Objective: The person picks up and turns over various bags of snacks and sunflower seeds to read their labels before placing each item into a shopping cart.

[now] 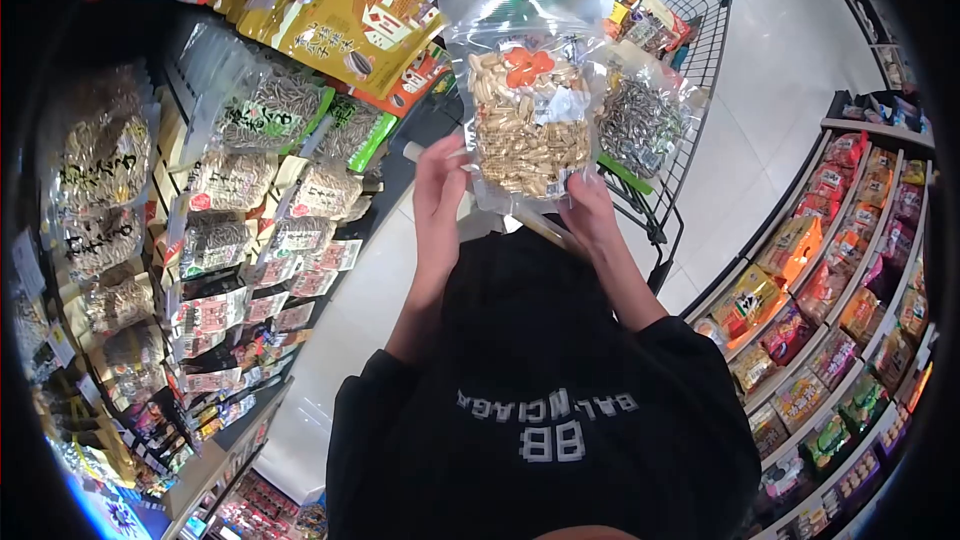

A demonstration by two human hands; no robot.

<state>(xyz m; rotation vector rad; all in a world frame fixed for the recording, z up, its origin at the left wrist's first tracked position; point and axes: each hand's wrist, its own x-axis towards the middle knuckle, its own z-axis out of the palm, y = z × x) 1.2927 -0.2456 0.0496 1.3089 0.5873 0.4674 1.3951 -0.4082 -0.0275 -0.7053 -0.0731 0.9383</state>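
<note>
A clear zip-top bag of pale tan seeds, with an orange flower print and a white label, is held up in front of my chest. My right hand pinches its lower right corner, thumb on the front. At the bag's left edge is my left hand, closed against it with the fingertips partly hidden behind. Just behind the bag, to the right, a clear bag of dark striped seeds lies in the wire shopping cart. Part of the cart's handle shows below the held bag.
Close on the left, shelves carry several bagged seeds and a large gold seed bag. Curved shelves of colourful snack packets stand at the right. Pale floor tiles run between the displays. More packets lie in the cart.
</note>
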